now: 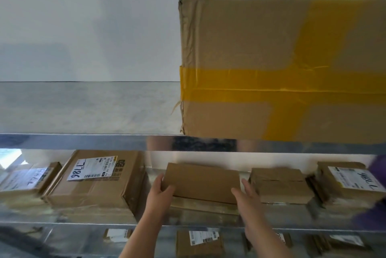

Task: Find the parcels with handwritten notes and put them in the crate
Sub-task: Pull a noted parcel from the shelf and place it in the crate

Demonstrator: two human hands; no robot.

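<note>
Cardboard-checking step: holding the plain parcel (pixel 201 182) at lower centre of the frame on the middle shelf (pixel 188 221), left grip (pixel 161 190) curled round its corner, right grip (pixel 248 195) straight-fingered against its side; next, likely lift and turn for handwriting.

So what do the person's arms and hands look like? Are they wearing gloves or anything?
No gloves. The left hand and the right hand are bare. The left forearm and the right forearm are bare too, right down to the bottom of the picture, with no sleeve showing. I can see no ring, watch, bracelet or tape on them.
</note>
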